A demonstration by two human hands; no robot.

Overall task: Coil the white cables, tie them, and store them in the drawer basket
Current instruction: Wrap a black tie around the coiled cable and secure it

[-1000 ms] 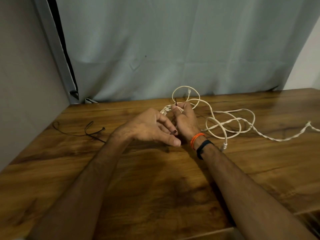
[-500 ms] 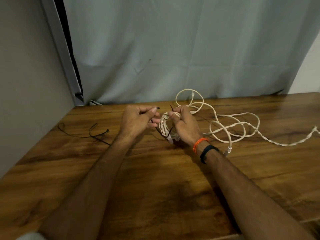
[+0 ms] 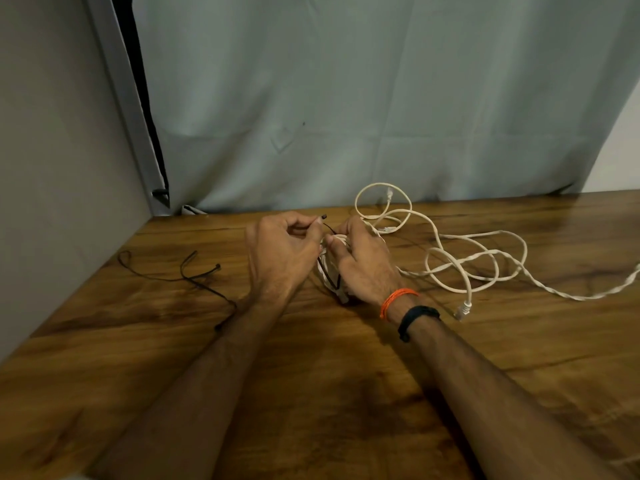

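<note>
A: What are the hands doing?

B: The right hand (image 3: 363,261) is curling its fingers round a small coiled bundle of white cable (image 3: 329,271), holding it just above the wooden table (image 3: 311,375). The left hand (image 3: 277,251) is pinching the end of a thin black tie (image 3: 327,227) between thumb and forefinger; the tie is running down across the bundle.

A: And the other cable?

B: A loose white cable (image 3: 460,258) is lying in open loops on the table to the right, one plug (image 3: 462,309) near the right wrist. More black ties (image 3: 187,271) are lying to the left, well apart from the bundle.
</note>
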